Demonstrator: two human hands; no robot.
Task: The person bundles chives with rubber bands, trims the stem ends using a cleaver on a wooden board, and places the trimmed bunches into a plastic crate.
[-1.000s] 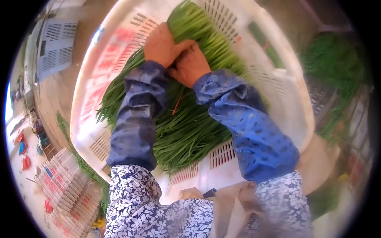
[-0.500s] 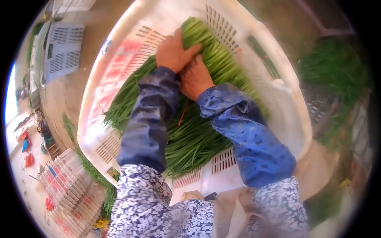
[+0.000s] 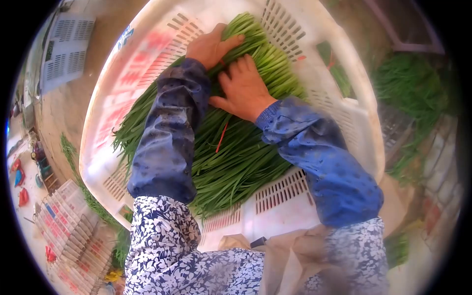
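Bunches of green garlic chives (image 3: 236, 169) lie in a white slotted plastic crate (image 3: 339, 34), pale stem ends toward the upper right and dark leaves toward me. My left hand (image 3: 209, 48) is closed round the uppermost bunch near its stem ends, thumb across the top and the other fingers mostly hidden. Lower and to the right, my right hand (image 3: 245, 89) lies on the neighbouring chives with its fingers apart, palm down. A thin red tie (image 3: 222, 137) shows among the leaves below my right hand.
Loose greens (image 3: 410, 91) are heaped outside the crate on the right. Stacked white crates (image 3: 66, 211) stand at the lower left, and a pale slotted crate (image 3: 66, 46) at the upper left. More greens lie along the crate's left side.
My hands have moved apart: the right fingers have spread and slid down from the left hand. The left hand stays at the upper bunch. The view has shifted slightly.
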